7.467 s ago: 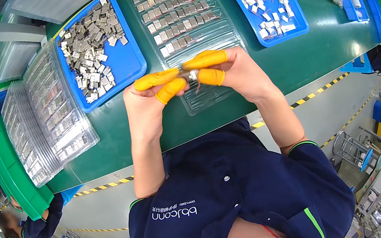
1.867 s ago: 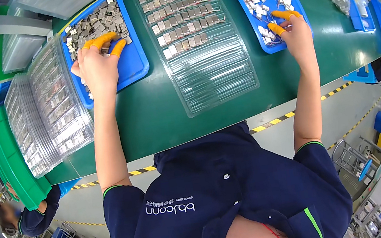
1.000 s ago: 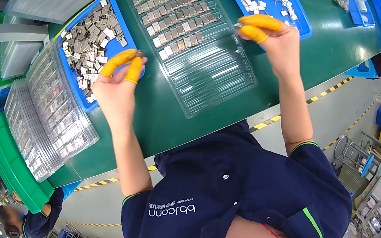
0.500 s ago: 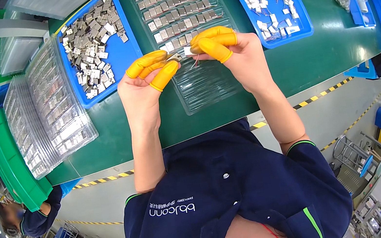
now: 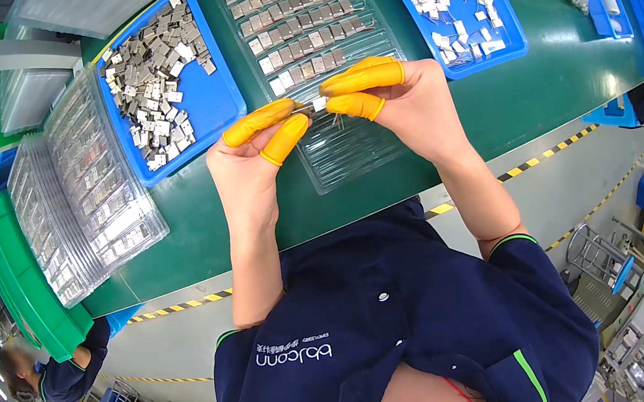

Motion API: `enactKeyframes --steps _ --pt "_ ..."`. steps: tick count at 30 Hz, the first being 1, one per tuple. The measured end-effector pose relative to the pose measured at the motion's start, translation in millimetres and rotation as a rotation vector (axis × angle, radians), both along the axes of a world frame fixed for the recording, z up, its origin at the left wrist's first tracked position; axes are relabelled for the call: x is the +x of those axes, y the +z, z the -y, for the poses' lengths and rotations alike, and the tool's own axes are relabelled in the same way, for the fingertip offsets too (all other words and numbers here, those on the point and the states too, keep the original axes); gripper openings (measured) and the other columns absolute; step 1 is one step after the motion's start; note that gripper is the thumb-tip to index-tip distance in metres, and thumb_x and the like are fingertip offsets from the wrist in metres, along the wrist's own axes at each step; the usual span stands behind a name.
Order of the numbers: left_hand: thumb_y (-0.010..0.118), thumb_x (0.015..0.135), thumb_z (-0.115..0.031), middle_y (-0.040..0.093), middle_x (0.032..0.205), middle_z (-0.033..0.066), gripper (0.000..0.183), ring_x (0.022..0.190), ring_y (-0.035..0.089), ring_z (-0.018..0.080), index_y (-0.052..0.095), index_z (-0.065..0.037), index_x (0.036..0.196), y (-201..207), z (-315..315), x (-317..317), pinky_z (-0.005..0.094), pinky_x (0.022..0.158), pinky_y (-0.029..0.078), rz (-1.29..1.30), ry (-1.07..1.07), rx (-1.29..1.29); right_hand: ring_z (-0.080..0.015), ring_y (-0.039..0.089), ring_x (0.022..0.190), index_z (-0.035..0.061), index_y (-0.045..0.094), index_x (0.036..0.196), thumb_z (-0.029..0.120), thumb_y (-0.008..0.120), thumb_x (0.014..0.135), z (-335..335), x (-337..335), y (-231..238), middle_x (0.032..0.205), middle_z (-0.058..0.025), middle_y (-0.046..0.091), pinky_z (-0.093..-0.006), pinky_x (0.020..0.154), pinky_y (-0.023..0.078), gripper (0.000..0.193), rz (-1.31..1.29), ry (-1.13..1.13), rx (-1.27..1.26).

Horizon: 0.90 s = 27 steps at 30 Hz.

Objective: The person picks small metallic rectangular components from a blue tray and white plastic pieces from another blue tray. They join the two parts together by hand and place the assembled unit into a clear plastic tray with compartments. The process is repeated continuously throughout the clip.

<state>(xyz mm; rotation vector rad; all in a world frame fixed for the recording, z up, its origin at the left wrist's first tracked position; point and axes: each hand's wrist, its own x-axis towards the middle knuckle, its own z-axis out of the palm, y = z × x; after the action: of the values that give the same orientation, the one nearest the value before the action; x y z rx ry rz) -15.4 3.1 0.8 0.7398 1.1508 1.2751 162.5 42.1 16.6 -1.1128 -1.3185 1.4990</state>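
Left hand (image 5: 248,160) pinches a grey metal shell (image 5: 307,109); right hand (image 5: 412,104) pinches a white wired connector (image 5: 319,104). Both parts lie between the hands, aligned left to right, neither hand clearly nearer; full contact undetermined.

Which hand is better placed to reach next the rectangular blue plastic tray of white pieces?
Probably the right hand, with yellow finger covers: it is nearer that blue tray than the left hand.

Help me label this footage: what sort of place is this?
Probably a factory assembly workshop: a blue tray heaped with small grey parts, a clear plastic tray holding rows of parts, and striped floor tape.
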Motion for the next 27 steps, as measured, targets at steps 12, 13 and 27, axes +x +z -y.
enactKeyframes --steps 12,13,27 --pt "0.07 0.07 0.007 0.066 0.089 0.0138 0.025 0.083 0.064 0.0189 0.063 0.008 0.095 5 8 6 0.0291 0.079 0.052 -0.003 -0.06 0.003 -0.0124 0.064 0.079 -0.0034 0.064 0.097 -0.003 0.069 0.072 -1 12 5 0.087 -0.0088 0.067 -0.0241 0.074 0.052 0.025 -0.089 0.2 -0.286" --pt "0.069 0.072 0.005 0.066 0.088 0.0138 0.024 0.081 0.065 0.0188 0.063 0.008 0.095 0 9 2 0.0291 0.077 0.053 0.115 -0.128 0.007 -0.0133 0.064 0.08 -0.0034 0.064 0.097 -0.004 0.069 0.071 1 11 8 0.087 -0.0087 0.067 -0.0248 0.075 0.052 0.027 -0.149 0.232 -0.372" --pt "0.064 0.079 -0.001 0.064 0.095 0.0152 0.026 0.082 0.064 0.0205 0.06 0.005 0.104 -2 1 20 0.0282 0.074 0.051 0.044 -0.08 -0.036 -0.0141 0.062 0.082 -0.0002 0.067 0.09 0.004 0.068 0.076 14 7 -17 0.087 -0.0073 0.067 -0.0251 0.076 0.049 0.015 0.023 -0.087 0.037"
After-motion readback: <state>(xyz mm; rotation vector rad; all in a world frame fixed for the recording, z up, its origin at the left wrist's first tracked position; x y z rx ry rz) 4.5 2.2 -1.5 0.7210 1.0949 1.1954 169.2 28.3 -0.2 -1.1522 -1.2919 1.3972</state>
